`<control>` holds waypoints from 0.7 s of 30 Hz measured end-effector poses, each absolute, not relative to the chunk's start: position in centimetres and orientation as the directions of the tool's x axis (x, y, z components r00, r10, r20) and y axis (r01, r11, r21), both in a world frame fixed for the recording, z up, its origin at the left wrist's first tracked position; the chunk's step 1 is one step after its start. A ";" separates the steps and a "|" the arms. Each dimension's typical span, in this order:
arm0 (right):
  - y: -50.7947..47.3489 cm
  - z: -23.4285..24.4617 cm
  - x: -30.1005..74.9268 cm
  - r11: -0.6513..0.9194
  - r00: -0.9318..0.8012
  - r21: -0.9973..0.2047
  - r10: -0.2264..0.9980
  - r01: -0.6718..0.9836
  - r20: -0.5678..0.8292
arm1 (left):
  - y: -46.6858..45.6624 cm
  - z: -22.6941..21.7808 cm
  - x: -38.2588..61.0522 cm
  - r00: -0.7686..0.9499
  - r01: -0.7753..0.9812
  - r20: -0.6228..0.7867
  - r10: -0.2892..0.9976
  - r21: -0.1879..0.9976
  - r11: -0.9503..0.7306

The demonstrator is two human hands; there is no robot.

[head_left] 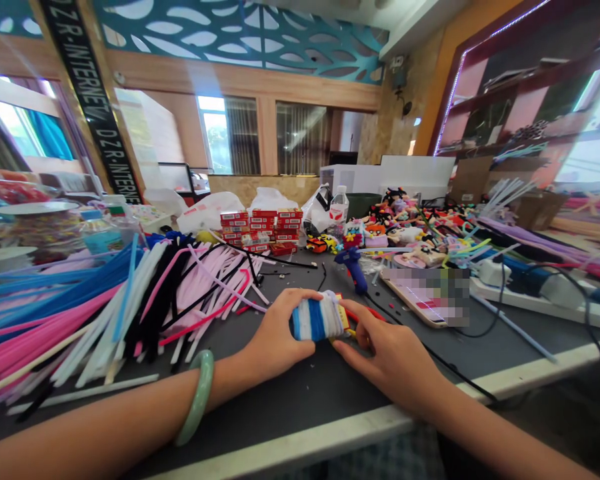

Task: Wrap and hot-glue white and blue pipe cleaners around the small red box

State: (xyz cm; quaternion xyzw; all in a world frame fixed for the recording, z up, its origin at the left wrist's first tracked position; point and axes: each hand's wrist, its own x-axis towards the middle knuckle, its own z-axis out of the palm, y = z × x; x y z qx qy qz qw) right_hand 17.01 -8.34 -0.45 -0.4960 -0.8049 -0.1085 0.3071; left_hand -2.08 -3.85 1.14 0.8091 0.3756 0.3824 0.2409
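My left hand [283,333] is closed around a small box wrapped in blue and white pipe cleaners [316,320], thumb below and fingers above. A red and yellow end of the box shows on its right side. At that end is my right hand [380,343], its thumb and fingertips closed in on the box's edge; a red strip and a bit of yellow show by those fingers. A purple glue gun [353,270] lies just beyond the hands. Bundles of pipe cleaners [150,293] in blue, pink, white and black spread to the left.
Stacked red boxes [263,227] and a bottle [339,205] stand at the back. A phone [415,297] lies on the right, near a white power strip [545,307] and black cables. Small fuzzy dolls [425,233] are piled behind it. The table's pale edge [330,440] runs in front.
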 end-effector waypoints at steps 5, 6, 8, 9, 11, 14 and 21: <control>-8.5 -0.4 16.9 0.486 -0.338 -0.082 0.711 0.870 0.617 | -3.7 0.9 -2.2 0.433 0.416 0.454 0.778 0.666 -0.620; -8.5 -0.4 16.9 0.487 -0.342 -0.072 0.703 0.870 0.623 | -3.7 0.9 -2.2 0.434 0.415 0.457 0.776 0.664 -0.623; -8.5 -0.5 16.8 0.490 -0.351 -0.048 0.685 0.870 0.638 | -3.7 0.8 -2.2 0.434 0.415 0.461 0.774 0.661 -0.626; -8.5 -0.5 16.8 0.490 -0.356 -0.032 0.676 0.871 0.645 | -3.7 0.8 -2.2 0.434 0.415 0.461 0.774 0.660 -0.626; -8.5 -0.6 16.9 0.487 -0.368 0.001 0.658 0.873 0.657 | -3.6 0.8 -2.2 0.434 0.414 0.463 0.773 0.660 -0.627; -8.5 -0.7 16.9 0.487 -0.393 0.050 0.634 0.872 0.666 | -3.6 0.8 -2.1 0.431 0.412 0.464 0.774 0.662 -0.626; -8.6 -0.7 16.8 0.478 -0.439 0.110 0.658 0.871 0.612 | -3.5 0.6 -2.2 0.425 0.395 0.470 0.774 0.673 -0.625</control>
